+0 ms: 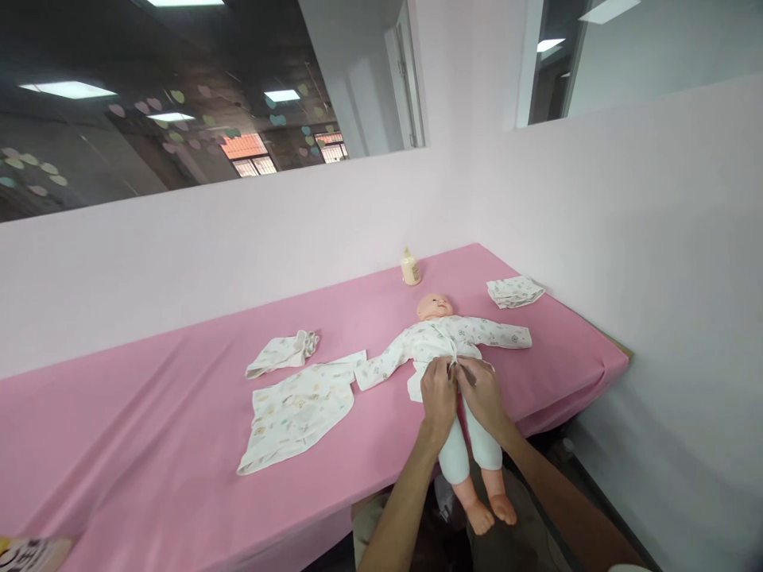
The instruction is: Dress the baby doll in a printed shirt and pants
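Note:
A baby doll (435, 306) lies on its back on the pink table (179, 381), head away from me, legs hanging over the near edge. It wears a white printed top (444, 338) and white leggings (486, 449). My left hand (438, 393) and my right hand (482, 389) meet at the doll's waist. Both pinch the thin tie strings (456, 361) of the top, fingers closed.
A spread-out white printed garment (298, 413) and a folded one (283, 353) lie left of the doll. Another folded cloth (516, 291) sits at the far right. A small cream bottle (410, 268) stands by the pink wall. A printed object (29, 552) shows at the bottom left corner.

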The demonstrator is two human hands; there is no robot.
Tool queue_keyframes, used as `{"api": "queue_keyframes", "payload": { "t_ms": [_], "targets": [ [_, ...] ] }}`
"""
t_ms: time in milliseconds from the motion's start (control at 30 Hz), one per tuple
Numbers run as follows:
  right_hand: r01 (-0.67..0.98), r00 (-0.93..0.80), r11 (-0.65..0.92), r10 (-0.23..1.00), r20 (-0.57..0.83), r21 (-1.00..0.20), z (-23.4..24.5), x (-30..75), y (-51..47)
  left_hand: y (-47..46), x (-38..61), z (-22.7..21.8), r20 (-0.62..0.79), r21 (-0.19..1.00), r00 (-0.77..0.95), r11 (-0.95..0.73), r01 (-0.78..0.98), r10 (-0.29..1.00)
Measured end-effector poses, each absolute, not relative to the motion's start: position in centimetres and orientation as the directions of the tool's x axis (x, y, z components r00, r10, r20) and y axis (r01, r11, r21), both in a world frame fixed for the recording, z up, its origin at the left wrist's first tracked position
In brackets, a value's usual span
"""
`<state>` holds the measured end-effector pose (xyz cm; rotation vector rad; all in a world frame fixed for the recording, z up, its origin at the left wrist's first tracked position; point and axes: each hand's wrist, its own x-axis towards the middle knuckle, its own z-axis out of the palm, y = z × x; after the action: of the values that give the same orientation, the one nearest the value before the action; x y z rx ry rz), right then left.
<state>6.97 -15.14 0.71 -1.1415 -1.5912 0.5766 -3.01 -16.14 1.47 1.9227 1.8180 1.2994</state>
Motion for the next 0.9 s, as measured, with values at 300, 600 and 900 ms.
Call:
{"api": "queue_keyframes", "payload": {
  "t_ms": [300,600,900],
  "targets": [
    [0.327,0.011,0.468,0.867,0.498,-0.821,0.0,7.0,-15.6,-16.0,-3.6,2.3,0.362,0.768,-0.117,-0.225,0.600,0.925],
    [0.359,-0.070,0.491,0.862,0.502,-0.794,-0.2,7.5,-15.2,-15.6,-5.0,3.6,0.182,0.848,-0.048,-0.132,0.513,0.982],
    [0.494,-0.123,0.542,0.818,0.562,-0.680,-0.6,8.2,-15.1,-14.7,-4.9,3.6,0.118,0.848,-0.086,-0.055,0.527,0.989]
  ]
}}
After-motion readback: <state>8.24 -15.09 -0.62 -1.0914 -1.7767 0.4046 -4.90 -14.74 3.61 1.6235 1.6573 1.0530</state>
